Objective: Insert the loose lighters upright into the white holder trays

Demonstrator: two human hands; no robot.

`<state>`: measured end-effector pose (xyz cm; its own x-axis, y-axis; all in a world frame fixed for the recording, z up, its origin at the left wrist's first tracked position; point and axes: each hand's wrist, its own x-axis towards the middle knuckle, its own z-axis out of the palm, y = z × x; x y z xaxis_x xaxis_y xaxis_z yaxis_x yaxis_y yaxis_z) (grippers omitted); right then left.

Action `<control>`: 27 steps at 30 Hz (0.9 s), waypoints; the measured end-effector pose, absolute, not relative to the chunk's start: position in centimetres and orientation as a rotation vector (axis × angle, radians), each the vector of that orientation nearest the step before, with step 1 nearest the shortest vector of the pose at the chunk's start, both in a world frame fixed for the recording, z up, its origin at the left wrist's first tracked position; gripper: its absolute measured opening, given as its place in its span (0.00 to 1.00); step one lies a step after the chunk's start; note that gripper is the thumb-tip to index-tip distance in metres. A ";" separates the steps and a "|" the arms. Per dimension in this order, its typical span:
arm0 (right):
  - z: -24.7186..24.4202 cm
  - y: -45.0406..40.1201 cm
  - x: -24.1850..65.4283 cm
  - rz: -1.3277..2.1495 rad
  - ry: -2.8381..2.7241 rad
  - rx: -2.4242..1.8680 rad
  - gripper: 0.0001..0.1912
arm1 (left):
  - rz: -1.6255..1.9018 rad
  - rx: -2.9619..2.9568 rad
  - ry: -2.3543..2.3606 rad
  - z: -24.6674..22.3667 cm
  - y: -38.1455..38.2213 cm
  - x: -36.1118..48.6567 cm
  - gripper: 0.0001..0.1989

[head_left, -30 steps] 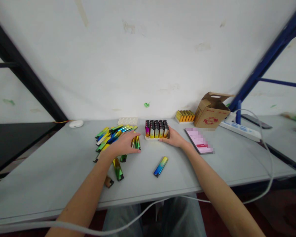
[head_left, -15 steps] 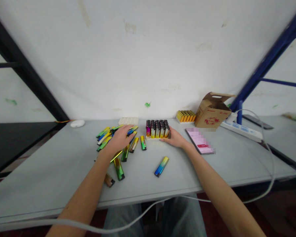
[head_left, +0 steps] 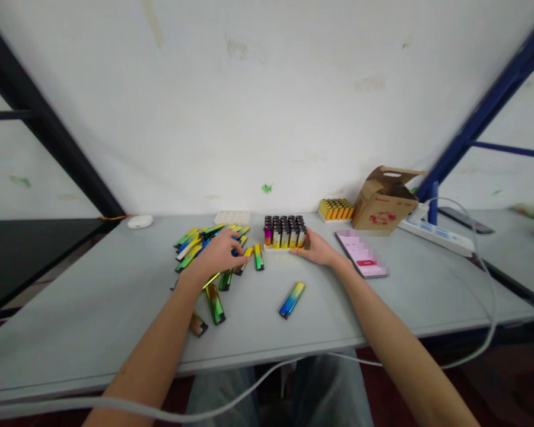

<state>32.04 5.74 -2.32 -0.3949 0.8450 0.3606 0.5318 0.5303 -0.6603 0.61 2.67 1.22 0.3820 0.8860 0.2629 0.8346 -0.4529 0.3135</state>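
Observation:
My left hand (head_left: 220, 252) is over a loose pile of shiny coloured lighters (head_left: 189, 246), fingers curled with a gap to the thumb, which is by a yellow-brown lighter (head_left: 248, 253). Nothing shows in its grasp. My right hand (head_left: 315, 248) holds the right side of a white tray (head_left: 278, 249) packed with upright black-topped lighters (head_left: 285, 231). Between the pile and the tray lies a green-yellow lighter (head_left: 258, 257). A blue-yellow lighter (head_left: 292, 300) lies nearer the table's front edge.
An empty white tray (head_left: 232, 217) and a tray of yellow lighters (head_left: 336, 209) are at the wall. To the right are an open cardboard box (head_left: 385, 204), a phone (head_left: 360, 254) and a power strip (head_left: 438, 236). A white case (head_left: 140, 222) sits at the left; a cable crosses in front.
My left hand has curled its fingers and shifted slightly right and down, its thumb now nearer the yellow-brown lighter. My right hand stays at the packed tray.

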 end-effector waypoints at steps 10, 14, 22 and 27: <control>-2.0 5.5 32.0 0.552 -2.044 -1.110 0.41 | 0.558 2.432 1.668 0.3 2.9 1.9 0.08; -2.3 5.5 32.2 0.519 -2.031 -1.150 0.46 | 0.659 2.377 1.725 0.0 2.9 2.3 0.06; -1.3 4.6 31.8 0.174 -1.816 -1.100 0.43 | 1.039 2.171 1.533 2.0 1.8 3.3 0.17; 0.9 1.8 29.4 -0.274 -1.798 -0.860 0.20 | 1.184 1.803 1.181 3.0 0.8 4.9 0.17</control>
<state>29.36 1.84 0.95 -0.1660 0.4215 0.8915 0.6682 0.7129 -0.2127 4.86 0.82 2.96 0.1787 0.9288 0.3246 0.3216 -0.3669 0.8729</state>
